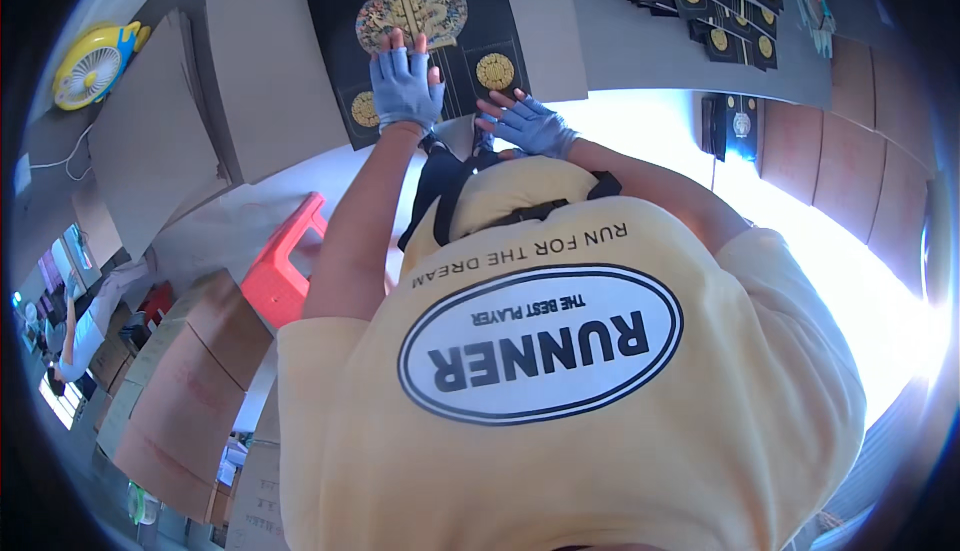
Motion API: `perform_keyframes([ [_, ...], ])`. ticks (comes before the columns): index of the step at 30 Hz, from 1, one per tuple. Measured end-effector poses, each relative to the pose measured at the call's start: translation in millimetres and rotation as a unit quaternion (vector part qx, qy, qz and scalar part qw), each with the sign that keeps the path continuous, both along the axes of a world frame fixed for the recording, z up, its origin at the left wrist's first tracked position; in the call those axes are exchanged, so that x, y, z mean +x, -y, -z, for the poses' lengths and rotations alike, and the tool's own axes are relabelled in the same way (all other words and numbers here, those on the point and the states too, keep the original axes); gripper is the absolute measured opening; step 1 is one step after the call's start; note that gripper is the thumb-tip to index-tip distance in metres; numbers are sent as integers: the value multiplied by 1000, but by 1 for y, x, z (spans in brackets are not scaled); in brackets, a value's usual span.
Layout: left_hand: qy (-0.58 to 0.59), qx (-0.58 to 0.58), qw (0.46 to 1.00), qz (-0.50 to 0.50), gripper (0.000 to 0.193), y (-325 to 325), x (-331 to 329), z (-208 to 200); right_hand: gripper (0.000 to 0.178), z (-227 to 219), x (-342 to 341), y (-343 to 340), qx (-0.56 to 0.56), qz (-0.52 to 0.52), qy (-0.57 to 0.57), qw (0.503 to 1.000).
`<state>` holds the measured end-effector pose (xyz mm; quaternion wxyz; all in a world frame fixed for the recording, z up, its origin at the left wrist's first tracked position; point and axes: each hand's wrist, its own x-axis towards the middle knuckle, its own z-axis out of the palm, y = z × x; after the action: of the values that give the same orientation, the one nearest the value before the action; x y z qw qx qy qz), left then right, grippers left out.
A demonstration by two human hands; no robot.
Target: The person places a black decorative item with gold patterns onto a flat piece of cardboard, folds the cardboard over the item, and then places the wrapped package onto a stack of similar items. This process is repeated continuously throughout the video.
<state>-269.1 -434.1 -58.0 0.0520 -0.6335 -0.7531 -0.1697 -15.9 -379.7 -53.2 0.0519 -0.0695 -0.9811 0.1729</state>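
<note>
Two hands are in view, both gloved in grey-blue with the fingertips bare: the left hand (405, 86) and the right hand (530, 123). Left hand: palm down over the black panel (460, 66), fingers straight and pointing away from the body, grip wide, nothing enclosed. Its fingertips overlap the near edge of the multicoloured oval emblem (410, 16) on the panel. Right hand: at the panel's near right corner, fingers extended toward the left hand and slightly parted, nothing visible in its grip; whether it touches the panel cannot be determined. One gold disc (495, 71) on the panel lies to the right of the left hand, just beyond the right fingertips; a second disc (365, 109) lies just left of the left hand. The panel rests on brown board (265, 76), which projects on both sides of it. Farther left of the left hand are a stack of cardboard (150, 141) and, beyond it, a yellow fan (92, 69). Behind the left wrist, to the left of the forearm, is a red stool (270, 286). Well right of and beyond the right hand, a pile of black pieces (725, 11) with gold discs lies on the grey bench (620, 56).
</note>
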Motion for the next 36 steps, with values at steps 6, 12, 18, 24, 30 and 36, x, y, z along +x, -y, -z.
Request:
perform_keyframes([
  [6,15,-28,999,-8,59,0,0,-3,61,-38,-39,-43,15,104,60,993],
  [12,55,-60,997,-12,58,1,0,-13,69,-20,-135,-153,128,227,93,961],
  [18,84,-92,992,-14,57,2,0,-14,50,-36,-235,-300,70,271,96,955],
  [24,100,-103,989,-16,57,-1,0,-16,36,20,-267,-386,44,199,76,976],
  [30,104,-95,989,-31,58,-2,2,-13,36,-1,-281,-383,47,235,200,950],
  [36,96,-2,995,-33,52,-3,4,-22,25,-12,-234,-305,188,162,-103,963],
])
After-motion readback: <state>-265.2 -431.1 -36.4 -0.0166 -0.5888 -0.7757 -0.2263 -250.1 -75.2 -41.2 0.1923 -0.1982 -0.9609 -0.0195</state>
